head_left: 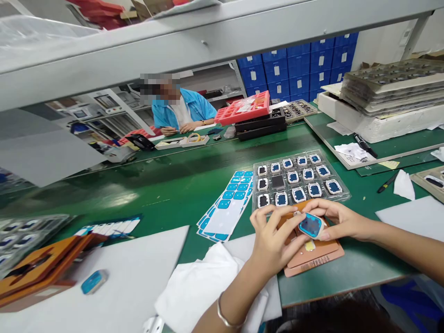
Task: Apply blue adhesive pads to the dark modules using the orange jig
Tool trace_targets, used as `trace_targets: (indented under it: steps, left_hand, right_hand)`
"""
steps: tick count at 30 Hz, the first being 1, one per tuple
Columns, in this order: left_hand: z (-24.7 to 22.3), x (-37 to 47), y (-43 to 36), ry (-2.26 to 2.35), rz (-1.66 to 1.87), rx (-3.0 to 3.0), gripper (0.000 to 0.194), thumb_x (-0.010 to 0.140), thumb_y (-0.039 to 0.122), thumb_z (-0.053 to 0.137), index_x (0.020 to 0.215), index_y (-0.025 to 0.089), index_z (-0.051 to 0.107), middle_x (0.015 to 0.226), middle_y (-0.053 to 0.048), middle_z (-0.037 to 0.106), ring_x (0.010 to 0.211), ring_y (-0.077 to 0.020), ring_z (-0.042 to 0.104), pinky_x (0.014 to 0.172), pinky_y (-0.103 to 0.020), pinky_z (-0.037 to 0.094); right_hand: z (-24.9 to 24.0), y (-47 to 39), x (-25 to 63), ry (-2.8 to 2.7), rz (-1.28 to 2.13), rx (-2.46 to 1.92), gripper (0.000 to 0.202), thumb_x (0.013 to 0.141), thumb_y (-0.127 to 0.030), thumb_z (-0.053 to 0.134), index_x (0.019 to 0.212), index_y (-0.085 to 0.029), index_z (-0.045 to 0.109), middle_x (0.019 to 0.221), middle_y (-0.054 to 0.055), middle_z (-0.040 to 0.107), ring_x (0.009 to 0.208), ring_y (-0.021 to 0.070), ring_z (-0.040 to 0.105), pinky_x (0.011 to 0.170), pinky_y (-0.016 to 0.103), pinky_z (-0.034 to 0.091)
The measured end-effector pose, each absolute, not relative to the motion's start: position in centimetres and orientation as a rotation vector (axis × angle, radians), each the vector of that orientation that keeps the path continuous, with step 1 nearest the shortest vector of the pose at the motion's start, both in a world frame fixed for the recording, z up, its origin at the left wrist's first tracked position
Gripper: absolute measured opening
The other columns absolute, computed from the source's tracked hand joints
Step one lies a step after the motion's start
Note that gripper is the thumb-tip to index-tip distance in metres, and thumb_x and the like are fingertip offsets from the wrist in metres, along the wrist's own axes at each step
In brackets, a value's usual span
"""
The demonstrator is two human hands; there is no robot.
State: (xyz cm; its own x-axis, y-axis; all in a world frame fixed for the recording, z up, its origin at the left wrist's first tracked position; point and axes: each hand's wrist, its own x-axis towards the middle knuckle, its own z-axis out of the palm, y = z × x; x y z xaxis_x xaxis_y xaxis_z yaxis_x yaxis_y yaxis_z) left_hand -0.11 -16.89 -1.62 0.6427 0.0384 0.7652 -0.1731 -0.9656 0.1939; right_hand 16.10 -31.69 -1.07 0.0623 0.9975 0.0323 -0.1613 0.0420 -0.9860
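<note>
Head view, both hands: grasping case in fingers, near front edge
Table: green, roomy left of stickers
Behind: blue bins

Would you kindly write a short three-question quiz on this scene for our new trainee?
1. What do the left hand and right hand hold: (a) a black pen; (b) a small rounded white-framed piece with a blue face; (c) a red plastic tray?
2. True or false: white sheets with rounded blue labels lie left of the clear plastic tray of parts.
3. What circles the left forearm?

Key: 1. b; 2. true; 3. a silver-coloured metal bangle.
</note>
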Motion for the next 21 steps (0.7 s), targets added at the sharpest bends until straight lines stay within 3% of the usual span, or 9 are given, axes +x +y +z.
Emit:
trace_targets:
  steps: [11, 21]
  left_hand:
    - [-2.13, -0.07, -16.58, -0.144, 1.145, 2.605, 0.024, 0.091, 0.036, 0.064, 0.111, 0.025, 0.067, 0.114, -0.009, 0.064, 0.105, -0.0261, 0.045, 0.091, -0.043, 0.034]
    - [-1.74, -0.19, -16.70, -0.170, 1.088, 2.629, 0.023, 0.093, 0.033, 0.061, 0.114, 0.028, 0.067, 0.118, -0.008, 0.061, 0.108, -0.0255, 0.042, 0.093, -0.043, 0.033]
  right_hand:
    - [-0.67, -31.64, 16.42, -0.974, 1.283, -1.099, 0.043, 0.068, -0.029, 0.084, 0.103, -0.018, 0.063, 0.100, 0.003, 0.072, 0.089, 0.0141, 0.065, 0.087, 0.031, 0.048]
    - [-0.88, -31.60, 16.51, -0.979, 1.294, -1.106, 0.045, 0.068, -0.029, 0.085, 0.105, -0.018, 0.063, 0.097, 0.001, 0.071, 0.088, 0.0139, 0.065, 0.088, 0.031, 0.048]
